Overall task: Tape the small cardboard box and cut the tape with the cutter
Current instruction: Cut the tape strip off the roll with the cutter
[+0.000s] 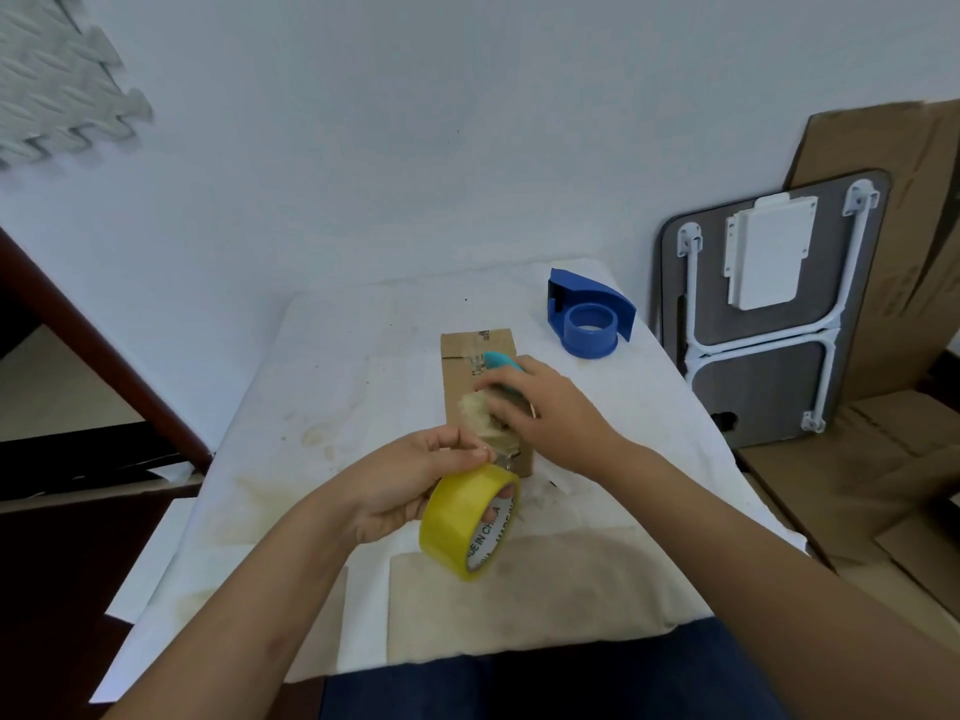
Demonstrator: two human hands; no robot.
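Note:
A small cardboard box [470, 376] lies on the white table [337, 387], its long side running away from me. My left hand [410, 485] holds a yellow tape roll [467, 522] just in front of the box's near end, fingers through the core. A strip of tape [480, 415] stretches from the roll onto the box top. My right hand [540, 407] is over the box, gripping a teal cutter [501, 363] whose tip points toward the far left, close to the tape.
A blue tape dispenser [589, 319] stands at the table's back right. A folded grey lap table [769, 314] leans against flattened cardboard [893, 200] on the right. A dark wooden frame [93, 356] is at the left. A beige cloth [519, 595] covers the table's near edge.

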